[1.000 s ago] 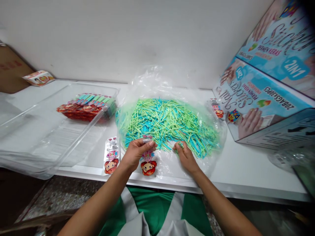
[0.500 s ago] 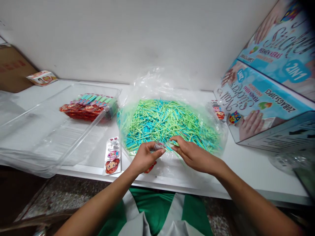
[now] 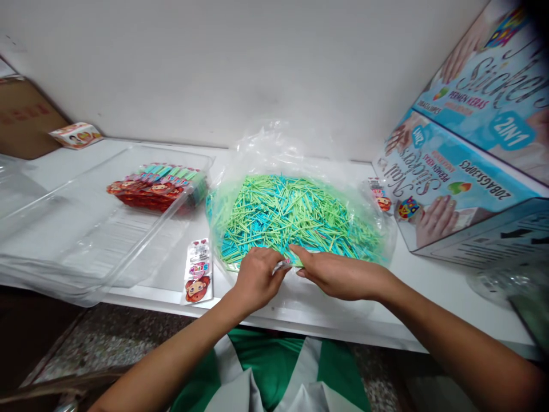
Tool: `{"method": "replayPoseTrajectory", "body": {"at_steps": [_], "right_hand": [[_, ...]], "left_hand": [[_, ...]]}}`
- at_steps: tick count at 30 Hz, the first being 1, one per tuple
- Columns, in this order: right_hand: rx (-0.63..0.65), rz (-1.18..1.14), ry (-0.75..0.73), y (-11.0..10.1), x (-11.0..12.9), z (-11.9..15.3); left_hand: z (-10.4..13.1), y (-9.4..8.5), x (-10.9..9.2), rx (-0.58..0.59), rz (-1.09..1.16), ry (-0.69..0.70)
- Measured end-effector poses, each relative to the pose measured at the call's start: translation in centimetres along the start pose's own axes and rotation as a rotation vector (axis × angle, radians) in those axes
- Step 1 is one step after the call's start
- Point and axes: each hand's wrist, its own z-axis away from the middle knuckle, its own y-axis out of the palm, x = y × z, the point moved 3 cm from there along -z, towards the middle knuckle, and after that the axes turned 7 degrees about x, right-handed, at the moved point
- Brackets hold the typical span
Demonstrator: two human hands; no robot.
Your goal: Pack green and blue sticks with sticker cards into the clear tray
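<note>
hands point(image 3: 261, 277) close together at packet point(image 3: 283, 264) | green-blue sticks point(image 3: 295, 209) in clear bag point(image 3: 268, 140) | red-ended packets point(image 3: 148, 189) in clear tray point(image 3: 141, 240)

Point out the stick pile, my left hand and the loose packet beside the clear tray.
Stick pile point(image 3: 291, 212): head view, middle of the heap.
Left hand point(image 3: 259, 278): head view, back of the hand.
Loose packet point(image 3: 198, 271): head view, middle of its printed side.

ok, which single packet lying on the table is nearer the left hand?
The packet by the table's front edge, between tray and bag; the other packet lies right of the bag, beside the boxes.
</note>
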Motion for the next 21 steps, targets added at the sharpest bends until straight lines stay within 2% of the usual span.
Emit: {"method": "replayPoseTrajectory", "body": {"at_steps": [5,9,16,18,21], "right_hand": [[0.086,0.115,0.03,0.4,-0.1,-0.7],[0.077,0.141,0.037,0.6,-0.4,-1.3],[0.079,0.167,0.073,1.0,-0.2,-1.5],[0.076,0.118,0.04,0.6,-0.1,-1.4],[0.039,-0.042,-0.069,-0.6,-0.2,-1.1]], "left_hand": [[-0.1,0.2,-0.7,0.087,-0.218,0.091],[-0.3,0.1,-1.3,0.194,-0.228,0.051],[-0.1,0.2,-1.9,0.413,0.119,-0.018],[-0.1,0.4,-1.8,0.432,0.205,-0.053],[-0.1,0.7,-1.7,0.398,0.361,-0.084]]}}
